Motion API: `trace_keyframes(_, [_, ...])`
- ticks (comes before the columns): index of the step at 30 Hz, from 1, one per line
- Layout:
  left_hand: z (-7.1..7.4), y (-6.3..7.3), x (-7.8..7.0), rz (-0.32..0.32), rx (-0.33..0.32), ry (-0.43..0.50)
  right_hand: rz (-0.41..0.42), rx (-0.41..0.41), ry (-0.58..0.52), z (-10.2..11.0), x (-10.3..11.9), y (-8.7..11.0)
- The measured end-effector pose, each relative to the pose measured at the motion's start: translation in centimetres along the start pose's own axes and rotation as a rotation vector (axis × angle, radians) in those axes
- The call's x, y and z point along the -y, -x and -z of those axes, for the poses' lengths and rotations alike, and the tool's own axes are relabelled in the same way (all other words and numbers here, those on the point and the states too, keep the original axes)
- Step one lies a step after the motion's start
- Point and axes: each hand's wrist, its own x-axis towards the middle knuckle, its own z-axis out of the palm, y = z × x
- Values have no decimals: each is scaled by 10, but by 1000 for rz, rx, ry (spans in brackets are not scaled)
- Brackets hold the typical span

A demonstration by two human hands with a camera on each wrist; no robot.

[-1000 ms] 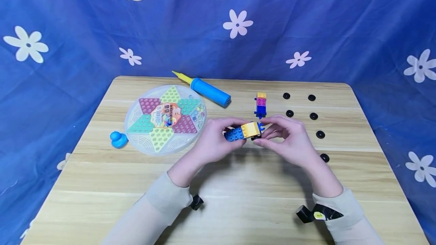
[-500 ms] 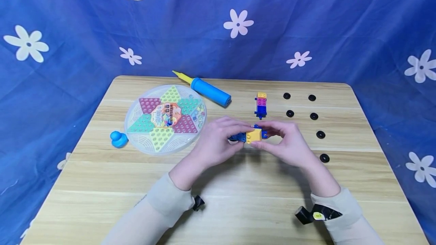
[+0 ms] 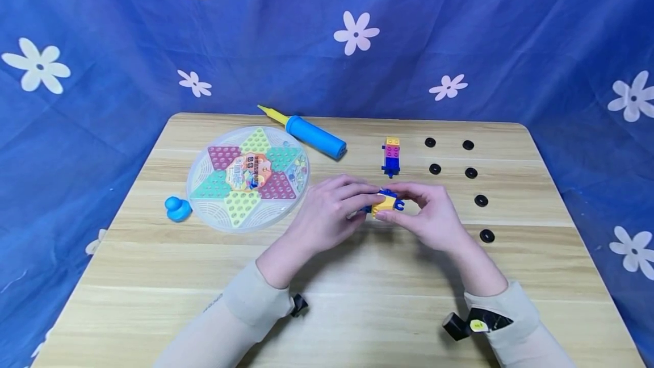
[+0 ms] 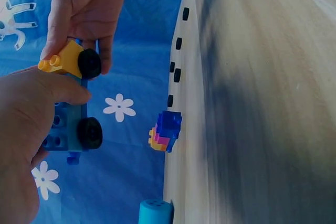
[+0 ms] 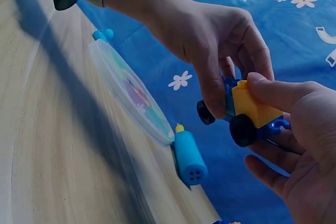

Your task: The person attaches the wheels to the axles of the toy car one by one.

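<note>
Above the middle of the table, both hands hold a toy block car (image 3: 384,204) with a blue base and a slanted yellow brick (image 5: 254,107). My left hand (image 3: 327,214) grips its blue end, thumb along the side. At the yellow end, my right hand (image 3: 434,217) pinches the car, its thumb on the yellow brick in the right wrist view. Two black wheels show on one side in the left wrist view: a wheel (image 4: 90,133) by the blue studs and another wheel (image 4: 90,63) under the yellow brick. The car's far side is hidden there.
Beyond the hands stands a second block piece (image 3: 392,158) in yellow, pink and blue. Several loose black wheels (image 3: 470,173) lie at the right. Leftward are a round Chinese checkers board (image 3: 204,155), a blue duck (image 3: 177,209) and a blue-and-yellow hand pump (image 3: 315,137).
The car has turned in my hands and shifted slightly right. My left fingers now cover more of its blue end, and my right fingers have closed in on the yellow brick.
</note>
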Motion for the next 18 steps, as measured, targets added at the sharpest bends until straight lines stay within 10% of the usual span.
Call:
trace_keyframes(5, [-1,3,4,60,-46,43,57,-45,35,2,-3,2])
trace_keyframes(18, [-8,13,5,530,-101,419,156,-136,25,4,-10,6])
